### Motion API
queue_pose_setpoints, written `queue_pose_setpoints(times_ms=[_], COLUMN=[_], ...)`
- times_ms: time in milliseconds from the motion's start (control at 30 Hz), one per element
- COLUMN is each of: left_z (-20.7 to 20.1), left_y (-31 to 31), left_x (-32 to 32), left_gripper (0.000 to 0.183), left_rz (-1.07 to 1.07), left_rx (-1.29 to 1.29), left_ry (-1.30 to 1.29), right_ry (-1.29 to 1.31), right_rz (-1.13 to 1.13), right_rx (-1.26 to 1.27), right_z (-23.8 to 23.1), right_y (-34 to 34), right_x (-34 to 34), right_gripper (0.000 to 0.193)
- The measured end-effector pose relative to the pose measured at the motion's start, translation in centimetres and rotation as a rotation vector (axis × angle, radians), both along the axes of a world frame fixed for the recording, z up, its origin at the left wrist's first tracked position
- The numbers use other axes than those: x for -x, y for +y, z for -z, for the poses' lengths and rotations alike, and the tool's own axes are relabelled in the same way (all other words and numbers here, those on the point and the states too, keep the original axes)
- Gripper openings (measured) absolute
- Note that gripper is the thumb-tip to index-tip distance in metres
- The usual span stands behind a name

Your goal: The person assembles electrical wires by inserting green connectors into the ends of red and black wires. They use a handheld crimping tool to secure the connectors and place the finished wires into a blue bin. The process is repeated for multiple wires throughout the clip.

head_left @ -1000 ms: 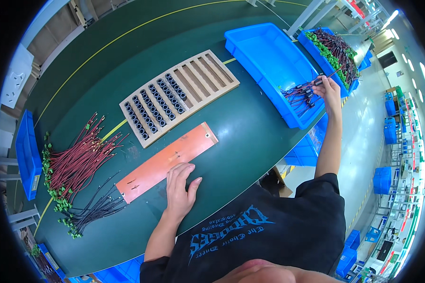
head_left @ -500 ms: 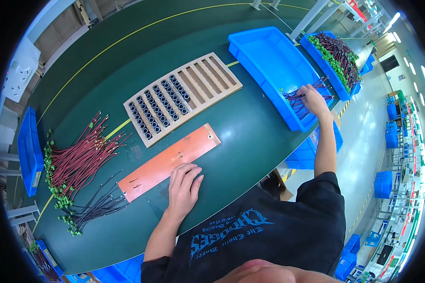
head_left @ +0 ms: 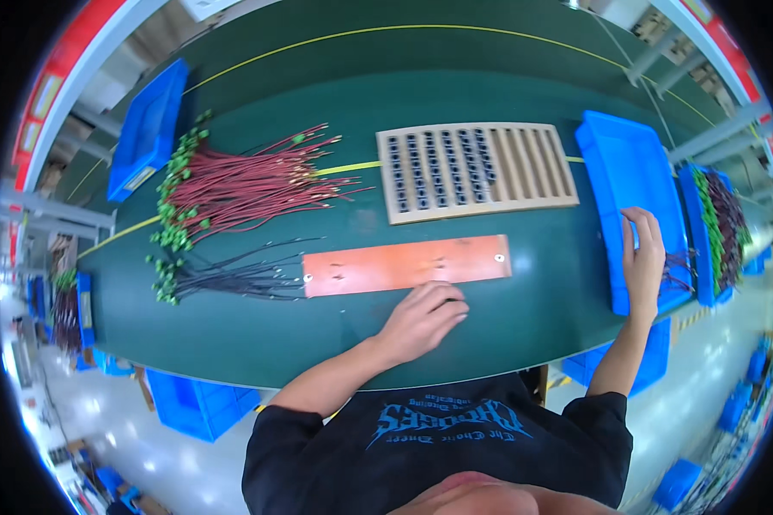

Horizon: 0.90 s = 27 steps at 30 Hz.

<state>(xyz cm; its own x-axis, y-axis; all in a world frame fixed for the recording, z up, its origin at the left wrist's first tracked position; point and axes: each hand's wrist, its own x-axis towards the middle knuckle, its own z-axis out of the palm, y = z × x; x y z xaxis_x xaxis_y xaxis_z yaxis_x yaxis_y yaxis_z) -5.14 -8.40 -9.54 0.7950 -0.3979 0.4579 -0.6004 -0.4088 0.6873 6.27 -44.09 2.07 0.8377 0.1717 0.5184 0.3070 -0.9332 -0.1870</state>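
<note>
A flat orange board (head_left: 386, 268) with a small round fitting near each end lies before me on the green table. Resting at its near edge, my left hand (head_left: 423, 322) has loosely bent fingers and nothing visible in them. My right hand (head_left: 644, 262) hovers over the near part of a blue tray (head_left: 620, 163), its fingers apart and no held thing showing. Dark red wires (head_left: 680, 268) lie in that tray beside the hand, partly hidden by it. Beyond the board stands a wooden rack (head_left: 481, 208), with black ring-ended cylinders (head_left: 438, 167) filling its left slots.
Red wires (head_left: 249, 184) with green connectors are heaped at the left, and black wires (head_left: 232, 279) nearer me. A blue bin (head_left: 150, 129) stands far left. Another bin (head_left: 703, 245), full of wires, is at the far right. The table's curved near edge (head_left: 318, 384) runs before me.
My head view has swung toward the left. The right hand has come off the wires in the tray and shifted left; the wires stay there. My left hand remains by the board.
</note>
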Motion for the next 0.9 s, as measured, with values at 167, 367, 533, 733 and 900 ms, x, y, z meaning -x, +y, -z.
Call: queue_pose_setpoints(times_ms=[167, 367, 533, 733, 900], left_z=[0.3, 0.5, 0.2, -3.8, -4.1], left_y=[0.0, -0.5, 1.6, 14.5, 26.5], left_x=[0.0, -0.1, 0.5, -2.7, -5.8], left_gripper=[0.017, 0.016, 0.016, 0.024, 0.018], left_rz=[0.017, 0.015, -0.032, -0.397, -0.705], left_rx=[-0.02, -0.055, -0.065, -0.504, -0.763], left_ry=[0.008, -0.018, -0.1, -0.232, -0.157], right_ry=[0.209, 0.2, 0.139, 0.111, 0.12], right_rz=[-0.377, -0.403, -0.437, -0.466, -0.482], right_rx=[-0.084, -0.238, -0.292, -0.254, -0.38], right_z=[5.8, 9.7, 12.1, 11.3, 11.8], right_y=[9.5, 13.5, 13.7, 13.5, 13.6], right_x=[-6.7, -10.5, -10.5, -10.0, -10.1], right_gripper=[0.012, 0.023, 0.025, 0.025, 0.019])
